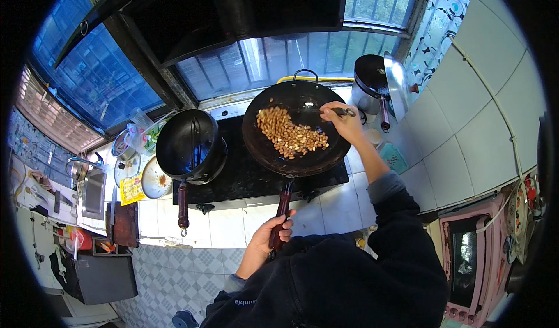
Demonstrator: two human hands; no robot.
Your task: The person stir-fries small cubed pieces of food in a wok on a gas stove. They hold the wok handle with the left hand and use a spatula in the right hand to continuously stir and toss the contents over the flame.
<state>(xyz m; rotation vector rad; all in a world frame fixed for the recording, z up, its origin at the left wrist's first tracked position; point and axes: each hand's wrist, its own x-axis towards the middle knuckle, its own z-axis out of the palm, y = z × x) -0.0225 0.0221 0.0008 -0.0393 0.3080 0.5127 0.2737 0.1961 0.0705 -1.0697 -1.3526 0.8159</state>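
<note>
A large dark wok (262, 153) rests over the right side of the black gas stove (231, 157). Shelled peanuts (291, 133), some pale and most reddish brown, lie heaped in its left and lower part. My left hand (267, 236) is wrapped around the wok's dark red wooden handle (279, 218). Over the wok's right rim, my right hand (345, 122) grips a cooking utensil by its dark handle (343, 111), which ends in a ring. I cannot make out the utensil's working end against the dark metal.
A second wok (168, 140) with black chopsticks (194, 142) stands on the left. Beside it are a plate (153, 190), a yellow packet (132, 189) and a sink (93, 192). A lidded pot (366, 98) and a pan (371, 72) occupy the back right. The range hood (244, 13) hangs above.
</note>
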